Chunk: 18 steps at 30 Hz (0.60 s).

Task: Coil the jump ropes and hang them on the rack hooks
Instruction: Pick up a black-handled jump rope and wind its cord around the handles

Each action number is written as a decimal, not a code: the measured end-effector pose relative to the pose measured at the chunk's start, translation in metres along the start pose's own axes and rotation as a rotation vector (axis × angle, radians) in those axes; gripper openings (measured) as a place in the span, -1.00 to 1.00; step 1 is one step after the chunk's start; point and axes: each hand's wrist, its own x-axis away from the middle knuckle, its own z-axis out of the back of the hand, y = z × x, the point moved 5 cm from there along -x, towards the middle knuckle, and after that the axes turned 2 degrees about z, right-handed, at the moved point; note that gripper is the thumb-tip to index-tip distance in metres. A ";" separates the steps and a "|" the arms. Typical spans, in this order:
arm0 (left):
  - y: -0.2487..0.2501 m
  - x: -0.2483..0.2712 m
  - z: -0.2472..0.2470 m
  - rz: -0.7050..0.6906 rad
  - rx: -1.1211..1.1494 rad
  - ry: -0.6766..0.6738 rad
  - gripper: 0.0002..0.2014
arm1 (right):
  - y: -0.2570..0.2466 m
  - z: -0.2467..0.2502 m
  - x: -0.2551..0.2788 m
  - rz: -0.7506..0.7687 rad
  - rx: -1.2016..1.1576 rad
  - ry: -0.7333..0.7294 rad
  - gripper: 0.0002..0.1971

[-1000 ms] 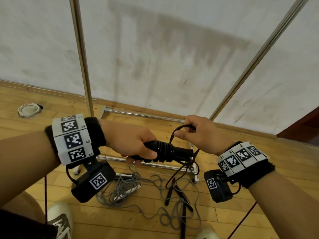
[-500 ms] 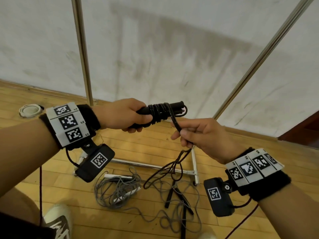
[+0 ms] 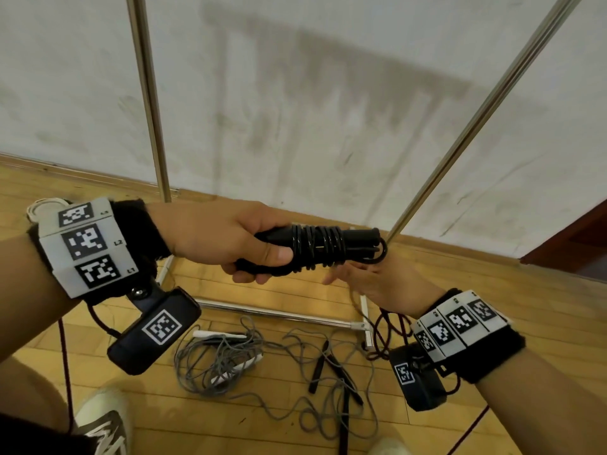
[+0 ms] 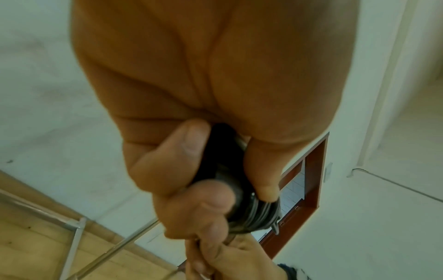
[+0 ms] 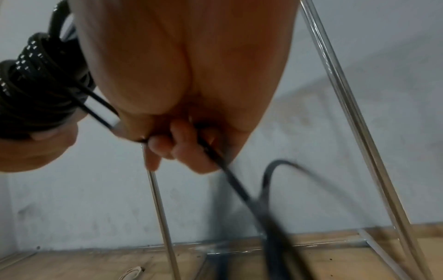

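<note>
My left hand [image 3: 259,257] grips a pair of black jump-rope handles held level, with the black rope wound in several tight turns [image 3: 315,246] around them. The same grip fills the left wrist view, fingers around the handles [image 4: 223,170] and the turns [image 4: 254,217] just beyond. My right hand [image 3: 364,279] sits just under the handles' free end, its fingers [image 5: 182,149] curled round the loose black rope [image 5: 230,181]. The rope's tail [image 3: 382,326] hangs below that hand toward the floor. No rack hooks are in view.
Two metal rack poles [image 3: 147,93] [image 3: 476,126] rise in front of a white wall, joined by a base bar [image 3: 279,311] on the wooden floor. A tangled grey rope [image 3: 223,359] and another black rope's handles [image 3: 328,366] lie on the floor by my shoes.
My right hand has carried the loose rope from above the handles round to beneath their free end, adding a turn. The hanging tail is shorter. Both hands sit higher than a second ago.
</note>
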 end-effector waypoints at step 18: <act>-0.041 -0.019 -0.017 0.288 -0.326 -0.048 -0.87 | 0.014 0.021 -0.020 -0.035 0.333 0.064 -0.75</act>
